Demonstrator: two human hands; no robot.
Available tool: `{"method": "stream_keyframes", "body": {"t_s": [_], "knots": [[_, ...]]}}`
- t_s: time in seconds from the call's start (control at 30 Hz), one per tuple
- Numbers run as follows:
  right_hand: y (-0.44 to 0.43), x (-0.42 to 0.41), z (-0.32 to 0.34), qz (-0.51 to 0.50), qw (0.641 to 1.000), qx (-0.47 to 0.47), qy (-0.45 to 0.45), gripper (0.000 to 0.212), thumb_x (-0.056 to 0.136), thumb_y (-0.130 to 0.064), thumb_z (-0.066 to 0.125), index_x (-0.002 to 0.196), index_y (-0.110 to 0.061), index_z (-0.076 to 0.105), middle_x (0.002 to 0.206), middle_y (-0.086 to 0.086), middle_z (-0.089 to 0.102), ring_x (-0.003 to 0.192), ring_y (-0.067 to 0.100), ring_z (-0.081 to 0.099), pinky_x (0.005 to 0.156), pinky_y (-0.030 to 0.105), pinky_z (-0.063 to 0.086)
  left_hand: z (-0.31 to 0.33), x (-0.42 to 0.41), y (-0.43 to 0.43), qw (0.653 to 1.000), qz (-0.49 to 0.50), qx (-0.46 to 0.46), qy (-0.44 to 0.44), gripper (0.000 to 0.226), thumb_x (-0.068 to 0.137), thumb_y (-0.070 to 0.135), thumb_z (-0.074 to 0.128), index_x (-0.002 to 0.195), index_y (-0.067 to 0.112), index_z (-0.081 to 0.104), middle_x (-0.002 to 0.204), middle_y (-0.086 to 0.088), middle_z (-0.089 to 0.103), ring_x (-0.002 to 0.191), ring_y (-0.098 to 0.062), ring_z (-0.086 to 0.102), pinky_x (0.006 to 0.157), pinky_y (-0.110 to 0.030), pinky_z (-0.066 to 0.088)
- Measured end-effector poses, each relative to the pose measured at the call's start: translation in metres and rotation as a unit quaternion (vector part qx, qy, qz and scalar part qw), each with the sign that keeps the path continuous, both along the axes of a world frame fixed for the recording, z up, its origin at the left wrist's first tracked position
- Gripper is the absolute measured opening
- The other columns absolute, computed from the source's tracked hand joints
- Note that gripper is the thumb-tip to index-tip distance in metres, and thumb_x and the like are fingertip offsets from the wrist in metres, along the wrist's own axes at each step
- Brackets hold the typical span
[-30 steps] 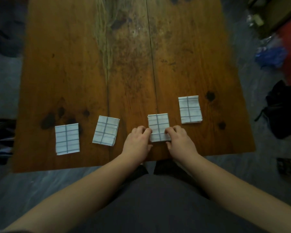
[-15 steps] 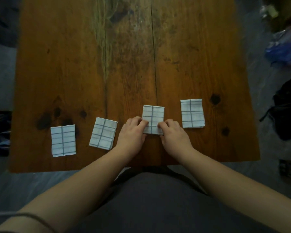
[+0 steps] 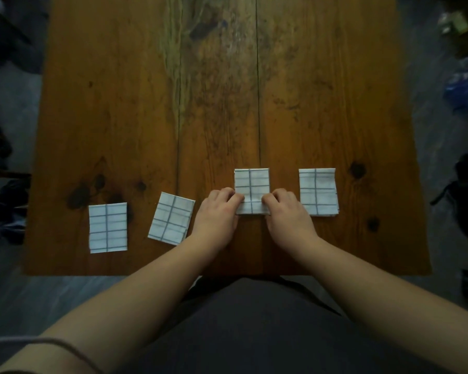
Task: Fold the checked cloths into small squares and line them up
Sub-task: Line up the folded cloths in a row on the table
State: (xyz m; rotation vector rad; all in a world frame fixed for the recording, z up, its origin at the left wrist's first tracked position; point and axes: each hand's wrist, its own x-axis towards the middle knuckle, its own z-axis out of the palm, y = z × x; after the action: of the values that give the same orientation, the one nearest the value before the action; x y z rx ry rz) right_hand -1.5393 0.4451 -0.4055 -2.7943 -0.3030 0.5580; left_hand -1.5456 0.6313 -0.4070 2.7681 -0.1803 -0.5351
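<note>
Currently third cloth (image 3: 251, 188) is pinched at its near corners by left hand (image 3: 219, 215) and right hand (image 3: 288, 214), fingers closed on it; table (image 3: 322, 103) underneath.

Two bare forearms are seen, uncovered from elbow to wrist; no sleeve is visible on either. The left hand (image 3: 219, 215) and the right hand (image 3: 288, 215) are bare, with short, rounded fingers, and no ring, watch or glove can be made out on them. A thin dark cord-like band (image 3: 62, 346) is seen across the left arm near the elbow, at the lower left corner. The lap between the two forearms is covered by a dark grey, plain, smooth fabric garment (image 3: 235, 327); no pattern can be told in the dim light.
</note>
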Motion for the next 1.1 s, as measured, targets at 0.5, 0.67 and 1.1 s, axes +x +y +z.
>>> {"method": "stream_keyframes", "body": {"t_s": [0.5, 0.67, 1.1], "knots": [[-0.002, -0.002, 0.004, 0.010, 1.000, -0.002, 0.002, 0.036, 0.098, -0.029, 0.055, 0.133, -0.027, 0.049, 0.127, -0.002, 0.053, 0.111, 0.016, 0.049, 0.090, 0.031, 0.048, 0.002, -0.005, -0.002, 1.000, 0.003, 0.007, 0.005, 0.048, 0.097, 0.030, 0.060, 0.143, 0.029, 0.047, 0.146, 0.002, 0.048, 0.134, -0.022, 0.041, 0.113, -0.039, 0.038], [0.003, -0.005, 0.014, -0.002, 1.000, -0.005, -0.006, 0.041, 0.092, -0.032, 0.061, 0.131, -0.029, 0.048, 0.128, -0.003, 0.052, 0.111, 0.016, 0.050, 0.090, 0.033, 0.050, 0.013, -0.009, 0.006, 1.000, 0.030, -0.002, 0.001, 0.054, 0.096, 0.027, 0.062, 0.147, 0.027, 0.044, 0.148, 0.002, 0.047, 0.137, -0.021, 0.040, 0.114, -0.038, 0.036], [0.110, -0.029, 0.027, 0.064, 0.997, 0.036, 0.036, 0.051, 0.096, -0.034, 0.059, 0.143, -0.029, 0.040, 0.133, -0.005, 0.052, 0.118, 0.015, 0.049, 0.097, 0.031, 0.048, 0.024, -0.040, 0.137, 0.995, 0.091, -0.028, 0.020, 0.036, 0.096, 0.028, 0.065, 0.131, 0.029, 0.059, 0.142, 0.005, 0.051, 0.133, -0.017, 0.042, 0.109, -0.035, 0.040]]}}
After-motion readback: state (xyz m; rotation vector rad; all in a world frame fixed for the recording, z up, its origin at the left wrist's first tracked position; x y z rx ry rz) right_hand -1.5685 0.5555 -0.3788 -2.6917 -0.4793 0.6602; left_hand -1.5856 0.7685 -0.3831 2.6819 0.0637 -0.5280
